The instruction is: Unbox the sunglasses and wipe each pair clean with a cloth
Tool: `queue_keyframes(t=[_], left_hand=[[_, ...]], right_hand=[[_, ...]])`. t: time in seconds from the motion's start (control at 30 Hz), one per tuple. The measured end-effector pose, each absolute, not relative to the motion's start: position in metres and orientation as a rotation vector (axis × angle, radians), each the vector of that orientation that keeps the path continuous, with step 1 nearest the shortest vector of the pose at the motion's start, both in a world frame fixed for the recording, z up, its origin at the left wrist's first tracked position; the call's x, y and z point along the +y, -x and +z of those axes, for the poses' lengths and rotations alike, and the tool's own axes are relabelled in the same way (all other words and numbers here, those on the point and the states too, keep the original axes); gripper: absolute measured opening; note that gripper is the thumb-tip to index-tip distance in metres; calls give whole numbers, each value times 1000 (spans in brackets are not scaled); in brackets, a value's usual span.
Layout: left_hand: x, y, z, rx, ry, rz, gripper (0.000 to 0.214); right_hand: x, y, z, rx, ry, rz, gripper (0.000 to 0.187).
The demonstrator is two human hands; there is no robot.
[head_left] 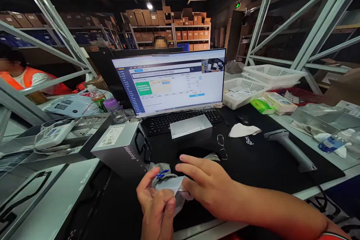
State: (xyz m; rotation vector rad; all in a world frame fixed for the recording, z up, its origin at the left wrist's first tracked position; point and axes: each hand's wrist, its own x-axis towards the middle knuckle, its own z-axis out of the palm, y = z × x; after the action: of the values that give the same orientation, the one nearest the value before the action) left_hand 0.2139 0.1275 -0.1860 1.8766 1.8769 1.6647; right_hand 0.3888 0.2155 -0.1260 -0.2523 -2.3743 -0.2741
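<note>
Low in front of me, a crumpled, whitish translucent plastic bag [170, 184] is between my hands. My left hand [157, 204] is closed on its near left side, thumb and fingers pressed together. My right hand [209, 182] grips the bag's right side with its lower fingers, while the upper fingers stretch out above it. A small blue strip [162, 174] shows at the bag's far left; what the bag contains I cannot make out. Just beyond stand a grey Wakening box [120, 157] and an open, shallow grey box [191, 129]. Eyeglasses [222, 146] lie on the black desk mat [244, 168].
A monitor [171, 86] stands behind a keyboard [157, 123]. To the right are a barcode scanner [292, 148], a white cloth [244, 130], a mouse [242, 120] and white baskets [243, 95]. Large printed boxes [53, 198] crowd the left. A co-worker [30, 78] sits beyond the left frame.
</note>
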Motion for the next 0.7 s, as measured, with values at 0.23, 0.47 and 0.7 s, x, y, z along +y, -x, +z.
queue_keyframes(t=[0.23, 0.47, 0.7], left_hand=[[119, -210, -201, 2026, -1928, 1808, 37], [120, -222, -205, 1962, -1882, 1852, 32], [113, -226, -213, 1802, -2055, 1852, 47]], right_hand=[[214, -380, -147, -2100, 332, -211, 19], [208, -366, -167, -2104, 414, -212, 16], [222, -363, -148, -2538, -10, -406, 16]])
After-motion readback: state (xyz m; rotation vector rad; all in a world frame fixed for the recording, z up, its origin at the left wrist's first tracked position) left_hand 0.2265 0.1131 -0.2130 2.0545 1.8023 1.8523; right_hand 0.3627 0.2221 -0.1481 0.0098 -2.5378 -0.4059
